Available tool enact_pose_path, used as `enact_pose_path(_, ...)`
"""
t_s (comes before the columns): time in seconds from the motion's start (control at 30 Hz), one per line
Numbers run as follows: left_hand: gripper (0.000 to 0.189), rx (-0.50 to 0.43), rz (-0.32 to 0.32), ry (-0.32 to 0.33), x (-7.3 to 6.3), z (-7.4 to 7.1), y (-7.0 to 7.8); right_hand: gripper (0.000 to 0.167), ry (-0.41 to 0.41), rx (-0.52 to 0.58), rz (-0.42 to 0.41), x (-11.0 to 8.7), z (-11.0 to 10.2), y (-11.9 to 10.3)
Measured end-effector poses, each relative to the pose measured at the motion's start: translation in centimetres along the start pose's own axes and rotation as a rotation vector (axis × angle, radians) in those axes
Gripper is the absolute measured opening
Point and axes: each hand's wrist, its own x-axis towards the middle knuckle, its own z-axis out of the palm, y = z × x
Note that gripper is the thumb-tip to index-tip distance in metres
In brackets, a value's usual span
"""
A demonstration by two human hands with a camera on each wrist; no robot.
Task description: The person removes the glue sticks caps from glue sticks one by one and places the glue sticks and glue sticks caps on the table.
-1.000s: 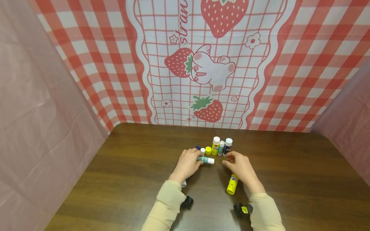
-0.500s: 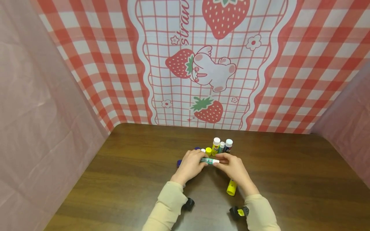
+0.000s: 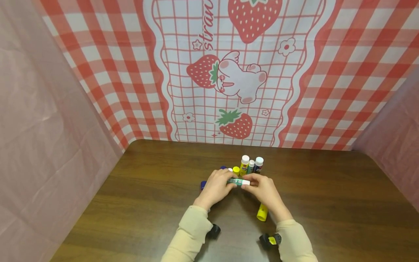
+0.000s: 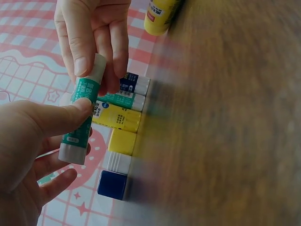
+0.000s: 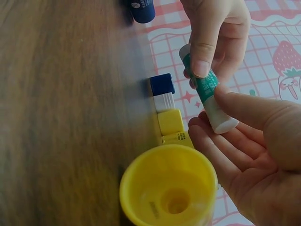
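Holding one green-labelled glue stick (image 3: 237,181) jointly, head view: left hand (image 3: 214,187) and right hand (image 3: 266,189), over a brown table (image 3: 147,203). Beyond stand a yellow glue stick (image 3: 244,165), slim green glue stick (image 3: 251,167) and navy glue stick (image 3: 258,165), all white-capped; beside them, a yellow cap (image 3: 236,171), white cap (image 3: 230,170) and navy cap (image 3: 223,167).

Left wrist view: left thumb and fingers grip the stick's body, right fingers pinch its far end. Both ends white; contents hidden.

Right wrist view: a yellow tube (image 5: 169,186) presents its open end, hollow around a round inner hub. Cap interiors not visible.
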Motion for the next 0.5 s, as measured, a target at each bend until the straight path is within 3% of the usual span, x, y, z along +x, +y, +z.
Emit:
enact_pose_path(0.23, 0.015, -0.007, 0.014, 0.016, 0.0, 0.0, -0.3, 0.022, -0.003, -0.035, -0.013, 0.0, -0.2, 0.2)
enact_pose_path(0.5, 0.021, -0.023, -0.054, 0.039, -0.2, -0.5, -1.0, 0.022, 0.036, -0.067, -0.01, 0.0, -0.8, 0.3)
